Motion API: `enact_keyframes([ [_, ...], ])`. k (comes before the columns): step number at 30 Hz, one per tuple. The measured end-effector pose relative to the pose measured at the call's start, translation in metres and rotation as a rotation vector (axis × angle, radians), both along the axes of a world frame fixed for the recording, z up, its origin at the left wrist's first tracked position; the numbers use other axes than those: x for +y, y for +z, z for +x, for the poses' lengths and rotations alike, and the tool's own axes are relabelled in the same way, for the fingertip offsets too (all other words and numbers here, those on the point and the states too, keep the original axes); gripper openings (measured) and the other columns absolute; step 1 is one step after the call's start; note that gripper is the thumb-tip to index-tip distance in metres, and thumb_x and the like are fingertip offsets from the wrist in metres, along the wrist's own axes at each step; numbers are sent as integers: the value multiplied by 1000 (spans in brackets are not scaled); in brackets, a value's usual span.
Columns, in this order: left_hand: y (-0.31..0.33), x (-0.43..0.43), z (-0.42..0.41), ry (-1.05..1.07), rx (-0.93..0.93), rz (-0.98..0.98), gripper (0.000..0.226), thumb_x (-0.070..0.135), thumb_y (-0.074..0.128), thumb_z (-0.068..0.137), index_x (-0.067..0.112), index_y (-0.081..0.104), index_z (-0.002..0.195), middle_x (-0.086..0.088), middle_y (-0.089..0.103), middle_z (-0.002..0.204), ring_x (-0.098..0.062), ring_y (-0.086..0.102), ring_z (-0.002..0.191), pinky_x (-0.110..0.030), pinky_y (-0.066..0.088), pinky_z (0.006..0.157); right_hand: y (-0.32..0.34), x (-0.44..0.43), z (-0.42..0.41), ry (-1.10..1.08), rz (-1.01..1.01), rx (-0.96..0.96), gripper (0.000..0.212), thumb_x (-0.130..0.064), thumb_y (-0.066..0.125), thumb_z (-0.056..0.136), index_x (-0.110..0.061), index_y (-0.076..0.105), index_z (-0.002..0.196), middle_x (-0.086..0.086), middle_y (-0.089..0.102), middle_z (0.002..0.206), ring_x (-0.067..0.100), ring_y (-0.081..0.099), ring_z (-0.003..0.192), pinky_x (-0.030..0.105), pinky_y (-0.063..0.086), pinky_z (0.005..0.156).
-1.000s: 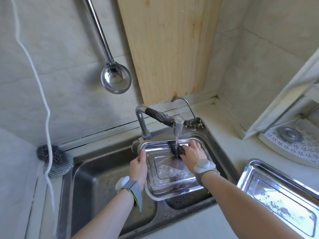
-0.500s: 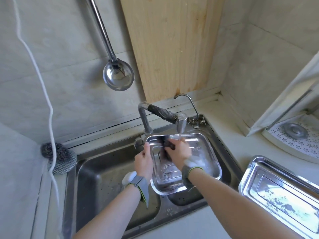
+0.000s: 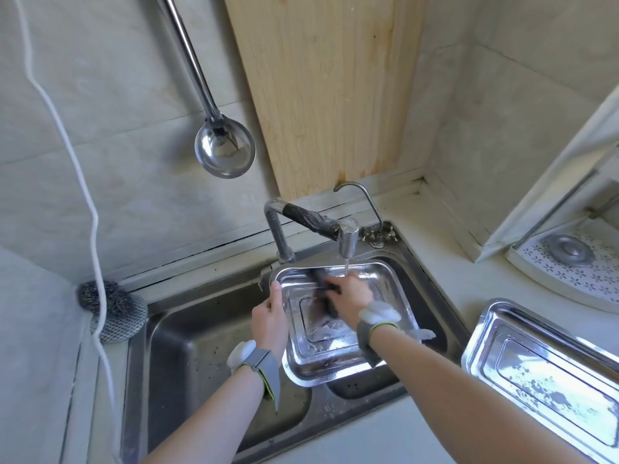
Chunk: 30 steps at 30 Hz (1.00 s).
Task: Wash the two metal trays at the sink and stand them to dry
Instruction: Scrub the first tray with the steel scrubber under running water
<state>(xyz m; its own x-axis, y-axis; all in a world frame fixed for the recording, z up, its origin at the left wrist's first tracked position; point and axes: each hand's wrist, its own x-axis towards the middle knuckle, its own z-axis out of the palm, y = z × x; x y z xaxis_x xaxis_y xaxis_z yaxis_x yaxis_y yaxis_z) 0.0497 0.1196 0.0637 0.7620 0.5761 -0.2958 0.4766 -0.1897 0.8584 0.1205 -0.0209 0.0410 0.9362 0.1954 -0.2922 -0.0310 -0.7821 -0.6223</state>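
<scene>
A shiny metal tray (image 3: 385,283) lies over the right basin of the steel sink (image 3: 187,346), under the running tap (image 3: 348,239). My left hand (image 3: 269,319) grips the tray's left rim, thumb on top. My right hand (image 3: 350,299) holds a dark scrubber (image 3: 323,286) and presses it into the tray near its far left corner. Water falls just beside that hand. A second metal tray (image 3: 536,373), with food residue on its floor, lies flat on the counter at the right.
A ladle (image 3: 224,152) hangs on the wall above the sink. A wooden board (image 3: 321,88) leans behind the tap. A steel-wool ball (image 3: 114,306) sits at the sink's back left corner, with a white cord (image 3: 90,209) hanging past it. A white patterned rack (image 3: 576,266) is at the right.
My right hand has slid the scrubber from under the water stream toward the tray's left side. My left hand keeps its grip on the rim. The view has shifted slightly.
</scene>
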Motion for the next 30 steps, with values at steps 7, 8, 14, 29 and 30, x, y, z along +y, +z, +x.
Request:
enact_keyframes([
  [7,0,-1,3,3,21,17,60,54,37,96,10,29,56,-8,30,55,-22,30,58,-31,23,56,7,24,-16,222,82,-83,33,-17,53,95,-29,64,124,8,49,116,28,57,103,29,44,88],
  [8,1,-1,2,1,15,17,60,54,38,96,12,25,55,-7,27,55,-22,27,57,-31,22,56,2,12,-3,91,24,-36,35,-14,51,96,-30,62,126,9,48,121,31,59,104,30,45,91],
  [14,6,-5,2,-12,29,36,62,52,37,97,10,30,53,-7,33,53,-22,31,54,-32,24,53,10,33,-27,313,98,-135,31,-17,51,97,-30,66,121,8,48,118,28,56,100,28,44,84],
  [29,7,-5,-7,-12,2,58,61,49,39,97,13,21,52,-3,24,51,-20,24,54,-31,20,54,3,19,-19,320,-41,-184,44,-2,46,96,-28,60,128,8,44,119,29,54,103,34,47,90],
  [30,7,-4,-7,-15,-6,60,61,49,39,97,13,21,51,-3,24,50,-20,24,54,-31,20,54,0,16,-16,240,-65,-174,47,0,46,95,-28,59,129,9,43,120,31,55,106,36,47,94],
])
